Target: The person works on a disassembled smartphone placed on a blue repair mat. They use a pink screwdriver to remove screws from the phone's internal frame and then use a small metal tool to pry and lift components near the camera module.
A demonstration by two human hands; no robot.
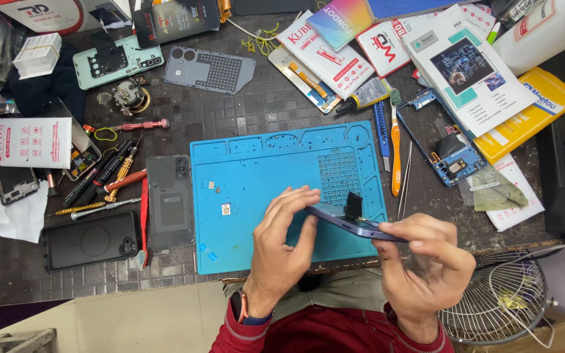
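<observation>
Cluttered table (263, 104), blue mat (256, 176): left hand (282, 242) and right hand (426, 261) each grip the phone (354, 225) edge-on, mid-disassembly; separating it next needs steady prying.

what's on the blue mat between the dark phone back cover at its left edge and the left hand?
In the head view, a few tiny parts lie on the blue mat between the dark back cover and the left hand; otherwise bare mat.
</observation>
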